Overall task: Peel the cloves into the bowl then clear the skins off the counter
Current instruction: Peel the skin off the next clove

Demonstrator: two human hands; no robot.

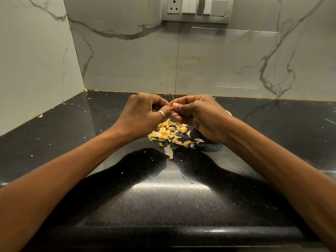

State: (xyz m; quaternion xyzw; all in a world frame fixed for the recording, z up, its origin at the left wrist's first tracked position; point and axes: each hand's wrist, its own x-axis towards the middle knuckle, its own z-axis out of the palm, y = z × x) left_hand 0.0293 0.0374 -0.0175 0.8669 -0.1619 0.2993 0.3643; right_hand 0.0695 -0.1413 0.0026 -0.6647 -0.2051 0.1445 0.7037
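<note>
left hand: left hand (143,113) raised over the worktop (72,142), ring (161,113) on the thumb, fingers (164,109) curled and pinching the clove.
right hand: right hand (198,115) meets it from the other side, thumb and fingertips closed narrow on the same clove.
clove: clove (171,107) held in the air between the two sets of fingertips, well above the pile. Only a small yellow bit shows, with a thin wisp standing up from it.
skins: skins (169,133) lie in a loose heap on the worktop straight below the hands, and one paler flake (169,151) lies apart on the near side.
bowl: not clearly in view. A pale edge (228,111) peeks out behind the right hand and may be it, cannot tell.
step: peeling, judging by the pinch – clearing not yet begun, since the heap is on the worktop.
handling, clove: looks small, light and firm, likely slick once bare. Best pinched at the ends so the skin can strip off the side.
handling, skins: paper-thin, dry, brittle and near weightless. Probably easier to sweep together with a flat palm than to pick up one by one – a draught or quick swipe could scatter them.
other: fine white specks dot the dark worktop, and a switch plate (195,9) sits on the marble wall behind.
</note>
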